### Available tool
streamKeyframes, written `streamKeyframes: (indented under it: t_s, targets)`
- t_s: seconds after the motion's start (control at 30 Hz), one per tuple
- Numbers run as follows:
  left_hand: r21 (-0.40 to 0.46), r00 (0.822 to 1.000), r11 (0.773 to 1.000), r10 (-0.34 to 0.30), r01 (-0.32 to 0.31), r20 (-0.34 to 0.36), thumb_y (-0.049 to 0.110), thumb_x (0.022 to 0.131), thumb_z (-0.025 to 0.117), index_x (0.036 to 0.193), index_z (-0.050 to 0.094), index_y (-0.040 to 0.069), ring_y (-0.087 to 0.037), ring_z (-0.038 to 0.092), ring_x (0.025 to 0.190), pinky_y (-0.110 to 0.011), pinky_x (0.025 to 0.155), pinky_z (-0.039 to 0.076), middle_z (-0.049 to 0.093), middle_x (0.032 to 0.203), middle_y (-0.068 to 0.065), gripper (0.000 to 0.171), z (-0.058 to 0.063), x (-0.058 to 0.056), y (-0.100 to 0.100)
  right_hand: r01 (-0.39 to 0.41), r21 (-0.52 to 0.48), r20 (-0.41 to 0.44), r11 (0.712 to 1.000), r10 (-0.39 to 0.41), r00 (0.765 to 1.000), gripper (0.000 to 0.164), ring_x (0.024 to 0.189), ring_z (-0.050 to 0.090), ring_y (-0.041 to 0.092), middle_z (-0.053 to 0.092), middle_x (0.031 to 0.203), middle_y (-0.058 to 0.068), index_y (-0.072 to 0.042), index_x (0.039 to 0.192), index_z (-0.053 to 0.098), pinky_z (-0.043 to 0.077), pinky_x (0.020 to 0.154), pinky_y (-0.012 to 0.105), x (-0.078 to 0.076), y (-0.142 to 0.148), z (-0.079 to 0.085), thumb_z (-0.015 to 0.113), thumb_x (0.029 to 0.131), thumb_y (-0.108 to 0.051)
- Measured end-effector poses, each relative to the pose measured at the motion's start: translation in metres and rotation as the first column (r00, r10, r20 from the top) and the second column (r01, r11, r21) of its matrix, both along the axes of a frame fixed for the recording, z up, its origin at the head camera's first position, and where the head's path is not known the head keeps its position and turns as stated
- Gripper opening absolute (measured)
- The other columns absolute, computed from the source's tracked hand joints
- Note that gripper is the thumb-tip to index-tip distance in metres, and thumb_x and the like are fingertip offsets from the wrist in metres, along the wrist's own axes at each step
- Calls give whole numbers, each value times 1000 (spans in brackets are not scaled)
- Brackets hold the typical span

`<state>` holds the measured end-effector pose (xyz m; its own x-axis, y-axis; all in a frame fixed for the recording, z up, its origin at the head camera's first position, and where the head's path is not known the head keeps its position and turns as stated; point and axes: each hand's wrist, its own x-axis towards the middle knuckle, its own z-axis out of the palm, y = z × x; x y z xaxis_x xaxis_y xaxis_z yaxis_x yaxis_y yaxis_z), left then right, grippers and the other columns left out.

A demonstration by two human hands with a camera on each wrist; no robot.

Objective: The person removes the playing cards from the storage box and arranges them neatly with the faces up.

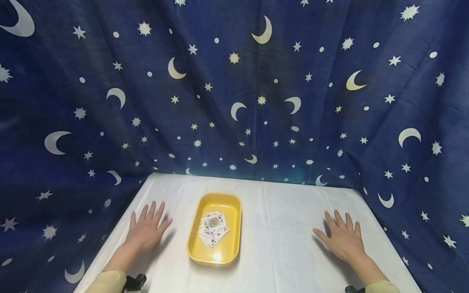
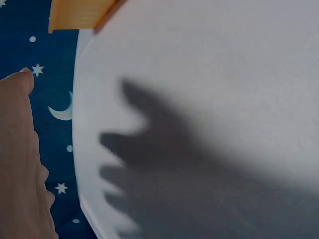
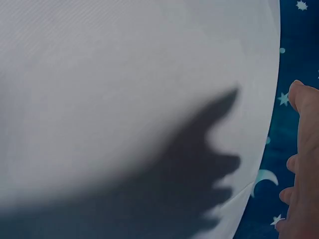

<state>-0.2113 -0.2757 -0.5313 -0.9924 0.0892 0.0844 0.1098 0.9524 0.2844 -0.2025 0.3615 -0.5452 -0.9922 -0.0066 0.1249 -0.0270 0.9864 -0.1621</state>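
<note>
A yellow rectangular tray [image 1: 214, 256] lies left of the middle of the table in the head view. Inside it is a loose, overlapping pile of playing cards [image 1: 214, 222], face up, with a court card on top. My left hand [image 1: 145, 231] hovers to the left of the tray, fingers spread and straight, holding nothing. Far to the right of the tray, my right hand [image 1: 343, 240] is likewise spread over the cloth with nothing in it. Each wrist view shows the hand's shadow on the white cloth; the left one also catches a corner of the tray [image 2: 79, 15].
A white cloth [image 1: 289, 228] covers the table. Behind and at both sides hangs a dark blue curtain [image 1: 220, 89] printed with moons and stars, close against the table's far edge. Dark straps [image 1: 134, 282] sit at the wrists below pale yellow sleeves.
</note>
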Motion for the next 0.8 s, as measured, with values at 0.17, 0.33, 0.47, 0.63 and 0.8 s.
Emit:
streamKeyframes:
  t_s: [0.17,0.33,0.47,0.63,0.8]
  targets:
    - [49,999,999,-9,7,42,62,105,31,163,22,6,-55,10,148,-75,112,-8,14,165,-31,81,8,-2,4,-40,-12,-39,999,40,998,100,143,9,64,26,157,37,3,153,40,-9,111,76,-8,-14,6,48,92,-76]
    - [173,987,985,-38,10,159,62,106,23,164,13,5,-55,6,149,-78,111,-4,8,166,-30,82,26,-2,16,-80,-13,-66,997,79,995,98,145,10,61,27,159,34,0,155,39,-4,113,75,-19,-39,16,49,92,-74]
    - [342,959,940,-100,3,266,63,106,19,164,4,5,-52,-2,151,-75,113,-6,-1,167,-29,84,36,-3,24,-120,-23,-80,993,118,990,97,147,10,58,27,160,32,-3,157,38,-1,114,74,-27,-66,23,46,93,-75]
    - [530,919,848,-213,5,332,63,106,18,164,-5,6,-43,-10,153,-65,119,-5,-9,169,-23,84,46,-6,34,-183,-45,-105,982,178,978,91,149,12,54,30,161,28,-6,157,40,2,116,73,-37,-105,27,50,94,-71]
    - [635,894,773,-283,-3,348,63,106,20,165,-4,11,-37,-4,155,-61,121,10,-7,171,-15,82,49,-8,43,-229,-29,-83,973,226,971,88,151,12,49,30,163,23,-10,158,39,5,118,70,-45,-145,36,53,94,-68]
